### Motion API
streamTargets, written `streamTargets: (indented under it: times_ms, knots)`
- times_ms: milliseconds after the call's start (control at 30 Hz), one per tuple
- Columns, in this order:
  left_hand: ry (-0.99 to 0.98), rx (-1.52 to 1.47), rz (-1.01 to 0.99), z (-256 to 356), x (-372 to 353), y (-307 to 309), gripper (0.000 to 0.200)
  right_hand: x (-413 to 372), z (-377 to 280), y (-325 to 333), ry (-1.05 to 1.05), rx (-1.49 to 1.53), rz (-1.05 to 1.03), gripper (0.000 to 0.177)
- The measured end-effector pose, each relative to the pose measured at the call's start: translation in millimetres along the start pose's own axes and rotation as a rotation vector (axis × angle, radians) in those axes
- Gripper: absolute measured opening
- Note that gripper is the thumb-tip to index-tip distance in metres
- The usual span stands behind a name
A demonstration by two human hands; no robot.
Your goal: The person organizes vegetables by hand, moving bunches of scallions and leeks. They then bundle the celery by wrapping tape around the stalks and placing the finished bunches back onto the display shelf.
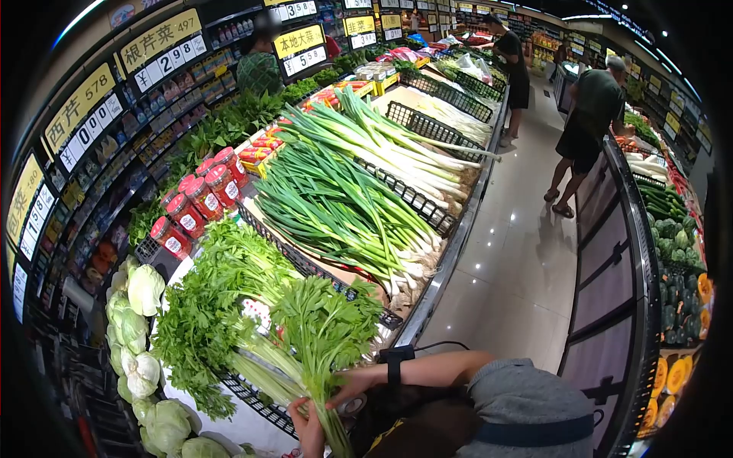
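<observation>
Head view: celery bunch (317, 336) at the display counter's (456, 237) near front corner. Left hand (308, 429) clenched round the lower stalks; right hand (345, 393) closed on them higher up. Judged light; stalks stiff, leaves limp and bruisable. Grip the stalks.

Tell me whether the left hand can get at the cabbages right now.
Probably not freely: the left hand is gripping the celery bunch, though the cabbages lie close beside it, nothing between.

We find the leafy green celery bunch (317, 328) at the display's near edge. Long white-stemmed scallions (336, 206) lie behind it, round pale cabbages (145, 290) to its left, red-lidded plastic jars (205, 191) behind those, and the glossy tiled aisle floor (511, 259) to the right.
</observation>
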State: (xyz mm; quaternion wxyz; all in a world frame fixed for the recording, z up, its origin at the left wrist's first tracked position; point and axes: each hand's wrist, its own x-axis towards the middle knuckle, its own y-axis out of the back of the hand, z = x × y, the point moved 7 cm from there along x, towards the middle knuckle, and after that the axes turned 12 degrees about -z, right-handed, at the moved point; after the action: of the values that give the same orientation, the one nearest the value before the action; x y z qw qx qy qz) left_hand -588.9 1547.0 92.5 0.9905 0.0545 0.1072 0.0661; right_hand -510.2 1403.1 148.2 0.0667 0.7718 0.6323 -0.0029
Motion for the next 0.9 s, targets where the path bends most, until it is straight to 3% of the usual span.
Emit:
streamTargets:
  times_ms: [33,100,133,200,233,267,300,333,400,433,467,500,533,567,600,633,700,733,833,900]
  knots:
    - [0.001,-0.001,0.0,-12.2,6.6,9.4,0.026,1.1,4.6,-2.7,-0.001,0.0,0.0,0.062]
    - [-0.249,0.235,-0.001,-6.2,11.9,20.4,0.022,-1.4,13.9,5.7,-0.031,-0.237,0.255,0.068]
    - [-0.248,0.236,-0.002,5.5,5.9,17.7,0.022,-1.6,10.5,5.7,-0.032,-0.236,0.256,0.068]
    - [-0.002,0.405,-0.09,45.6,-12.2,-4.0,0.037,2.3,7.9,0.7,-0.053,0.125,0.129,0.071]
    - [0.246,0.65,-0.162,60.5,-18.8,-27.2,0.05,4.3,7.3,2.9,-0.051,0.13,0.128,0.071]
    - [0.259,0.647,-0.158,58.9,-19.5,-37.4,0.05,4.0,15.1,7.1,-0.191,-0.081,0.156,0.069]
    - [-0.044,0.728,-0.102,70.8,-18.1,-49.5,0.04,3.8,24.7,9.7,-0.327,-0.29,0.17,0.068]
    - [-0.333,0.807,-0.044,79.0,-24.6,-57.9,0.031,7.6,37.4,9.0,-0.29,-0.318,0.176,0.066]
    - [-0.342,0.761,-0.17,59.2,-12.1,-58.4,0.036,12.6,41.9,7.7,-0.094,-0.504,0.253,0.07]
    - [-0.274,0.65,-0.202,40.2,-3.6,-52.0,0.033,-1.2,0.5,11.0,-0.055,-0.479,0.254,0.07]
    - [-0.211,0.53,-0.222,34.8,0.2,-47.2,0.029,3.9,6.1,12.8,-0.27,-0.486,0.151,0.065]
    - [-0.074,0.371,-0.218,28.8,1.9,-37.3,0.026,13.1,13.1,13.7,-0.232,-0.524,0.133,0.061]
    - [0.053,0.205,-0.202,34.0,3.7,-28.3,0.023,18.2,3.6,16.5,0.075,-0.527,0.195,0.056]
    - [0.079,0.075,-0.242,48.0,4.0,-22.5,0.025,18.1,-6.3,18.5,0.081,-0.424,0.114,0.041]
    - [0.097,-0.059,-0.275,63.6,2.9,-16.4,0.028,9.6,-35.0,20.3,0.337,-0.36,0.14,0.025]
    - [0.136,-0.178,-0.329,78.3,0.3,-14.0,0.028,8.2,-51.3,25.2,0.496,-0.193,0.158,0.021]
    - [0.158,-0.418,-0.478,89.0,-5.2,-17.7,0.029,23.9,-41.2,29.5,0.083,-0.19,0.012,0.027]
    - [0.141,-0.542,-0.581,90.0,-9.4,-26.1,0.029,31.9,-28.6,23.7,-0.003,0.103,-0.064,0.032]
    - [0.125,-0.857,-0.887,91.3,-18.8,-50.0,0.026,44.5,-9.3,10.0,0.064,0.299,-0.228,0.033]
    - [0.224,-0.823,-0.893,71.7,-19.0,-48.8,0.037,40.7,-8.7,14.6,0.16,0.265,-0.081,0.024]
